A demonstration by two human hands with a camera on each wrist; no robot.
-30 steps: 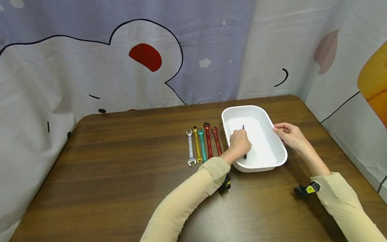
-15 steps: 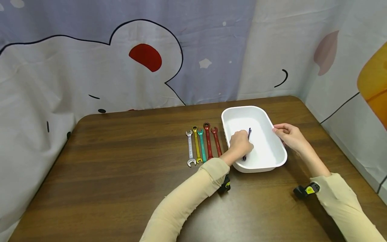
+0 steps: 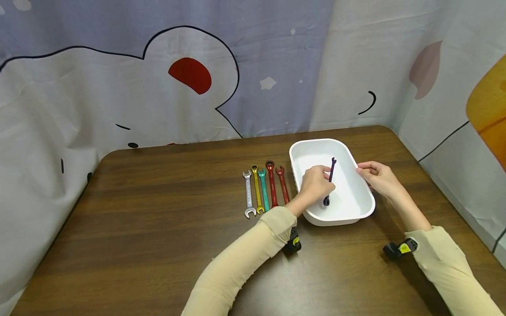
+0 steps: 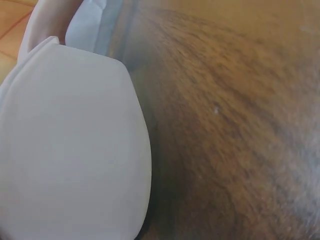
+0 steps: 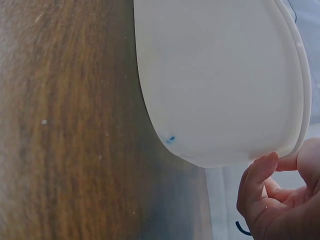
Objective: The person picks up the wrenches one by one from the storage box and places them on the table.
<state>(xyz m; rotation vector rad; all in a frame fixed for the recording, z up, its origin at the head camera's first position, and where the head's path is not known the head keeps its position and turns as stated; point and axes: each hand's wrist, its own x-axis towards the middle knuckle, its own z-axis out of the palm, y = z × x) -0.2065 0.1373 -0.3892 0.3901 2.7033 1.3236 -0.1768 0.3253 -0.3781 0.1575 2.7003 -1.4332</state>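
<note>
A dark purple wrench (image 3: 332, 170) stands at a slant inside the white plastic bin (image 3: 352, 197), its ring end low and its open end pointing away. My left hand (image 3: 314, 184) reaches over the bin's left side and pinches the wrench by the middle of its shaft. On the opposite side, my right hand (image 3: 380, 180) grips the bin's right rim between thumb and fingers. The right wrist view shows those fingers (image 5: 260, 175) at the rim, beside the bin's outer wall (image 5: 220, 85). In the left wrist view, the bin's wall (image 4: 85, 145) hides most of the left hand.
Left of the bin lie several wrenches side by side: silver (image 3: 248, 193), yellow (image 3: 258, 188), teal (image 3: 264, 189), and two red, a longer one (image 3: 272, 182) and a shorter one (image 3: 282, 181). A printed curtain (image 3: 276, 66) hangs behind the brown table (image 3: 158, 219).
The purple wrench has shifted to the right within the bin and now leans, with more of it showing. My left hand has moved slightly right with it; the right hand stays on the rim.
</note>
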